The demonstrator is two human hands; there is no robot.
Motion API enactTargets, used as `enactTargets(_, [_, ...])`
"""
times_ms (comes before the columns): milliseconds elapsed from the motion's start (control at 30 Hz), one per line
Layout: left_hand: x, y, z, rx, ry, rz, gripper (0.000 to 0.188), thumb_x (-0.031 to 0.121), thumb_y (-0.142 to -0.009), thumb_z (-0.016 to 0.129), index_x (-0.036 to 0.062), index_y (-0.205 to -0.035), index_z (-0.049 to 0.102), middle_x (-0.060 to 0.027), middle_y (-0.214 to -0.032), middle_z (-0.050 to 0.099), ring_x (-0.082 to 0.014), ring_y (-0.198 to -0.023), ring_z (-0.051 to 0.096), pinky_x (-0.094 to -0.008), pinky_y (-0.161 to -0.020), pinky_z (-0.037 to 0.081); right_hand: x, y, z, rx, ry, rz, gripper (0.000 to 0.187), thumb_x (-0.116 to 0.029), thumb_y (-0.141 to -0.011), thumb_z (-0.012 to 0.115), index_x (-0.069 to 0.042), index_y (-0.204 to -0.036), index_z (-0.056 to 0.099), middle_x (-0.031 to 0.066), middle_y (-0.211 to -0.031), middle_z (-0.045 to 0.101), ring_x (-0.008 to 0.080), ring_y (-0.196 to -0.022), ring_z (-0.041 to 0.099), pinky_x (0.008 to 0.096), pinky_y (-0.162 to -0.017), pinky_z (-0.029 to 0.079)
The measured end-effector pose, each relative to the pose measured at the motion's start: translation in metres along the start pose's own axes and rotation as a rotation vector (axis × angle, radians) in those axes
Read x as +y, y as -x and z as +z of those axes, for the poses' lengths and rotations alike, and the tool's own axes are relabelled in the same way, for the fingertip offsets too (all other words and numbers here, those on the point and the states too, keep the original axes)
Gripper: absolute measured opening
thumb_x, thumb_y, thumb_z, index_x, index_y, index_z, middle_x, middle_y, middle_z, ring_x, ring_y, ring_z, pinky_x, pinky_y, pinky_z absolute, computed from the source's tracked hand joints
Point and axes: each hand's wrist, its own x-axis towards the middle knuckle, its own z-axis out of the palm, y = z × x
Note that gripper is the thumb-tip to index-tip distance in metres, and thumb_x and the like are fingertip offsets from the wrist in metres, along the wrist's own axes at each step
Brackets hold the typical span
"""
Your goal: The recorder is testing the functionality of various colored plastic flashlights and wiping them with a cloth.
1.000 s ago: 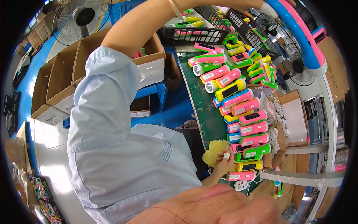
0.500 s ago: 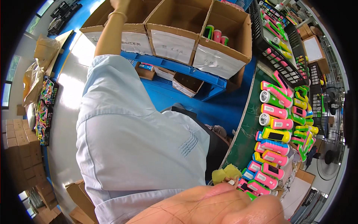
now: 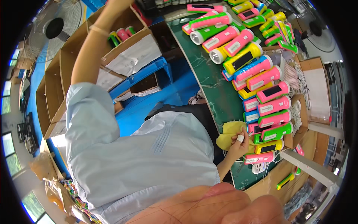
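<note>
My right hand pinches the cloth beside the torches on the surface; left hand cut off up top, can't tell its grip; dragging the cloth could knock torches askew.

A green-topped workbench carries pink, yellow, green and blue flashlights along its right side.

Cloth: yellow, rumpled, spread right of centre, slightly low in the frame.
Flashlights: pink, green, yellow and blue, lying on their sides, overlapping, from upper centre to lower right.
</note>
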Motion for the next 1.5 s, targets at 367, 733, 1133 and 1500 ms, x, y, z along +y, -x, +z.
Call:
enactTargets(367, [0.034,-0.134,0.434,-0.793,-1.209,1.098,0.023,0.027,-0.077,0.059,0.0080,-0.085,0.068,-0.0110,-0.086,0.064,-0.0297,-0.082,0.061,-0.0386,-0.065,0.048,-0.007,0.002,0.001,0.101,-0.002,0.080,0.021,-0.006,-0.087,0.049,-0.001,-0.103,0.062,0.0069,-0.075,0.059,0.0085,-0.055,0.054,0.0186,-0.046,0.039])
enactTargets(733, [0.075,-0.059,0.352,-1.149,1.447,-0.588,0.039,0.031,-0.086,0.053,0.0021,-0.111,0.044,-0.0126,-0.099,0.053,-0.0227,-0.085,0.055,-0.0334,-0.071,0.049,-0.015,-0.002,-0.015,-0.020,-0.176,0.158,0.022,-0.007,-0.086,0.051,-0.001,-0.104,0.062,0.0064,-0.075,0.058,0.0093,-0.057,0.055,0.0193,-0.049,0.041])
enactTargets(1133, [0.145,0.259,0.250,-1.757,0.849,-0.324,0.046,0.041,-0.093,0.040,-0.0020,-0.095,0.057,-0.0108,-0.076,0.060,-0.0178,-0.062,0.061,-0.0293,-0.057,0.051,-0.093,-0.001,-0.022,0.154,0.071,-0.182,0.044,-0.024,-0.079,0.063,0.005,-0.109,0.048,0.0160,-0.099,0.056,0.0244,-0.087,0.057,0.0342,-0.077,0.045])
enactTargets(1500, [0.189,0.246,0.285,-1.212,1.225,-0.806,0.024,0.019,-0.089,0.053,0.0016,-0.104,0.046,-0.0100,-0.088,0.057,-0.0200,-0.081,0.061,-0.0350,-0.073,0.053,-0.044,0.024,-0.022,0.049,-0.196,0.033,0.042,-0.008,-0.086,0.054,0.004,-0.124,0.041,0.0126,-0.109,0.054,0.0179,-0.096,0.054,0.0277,-0.083,0.042])
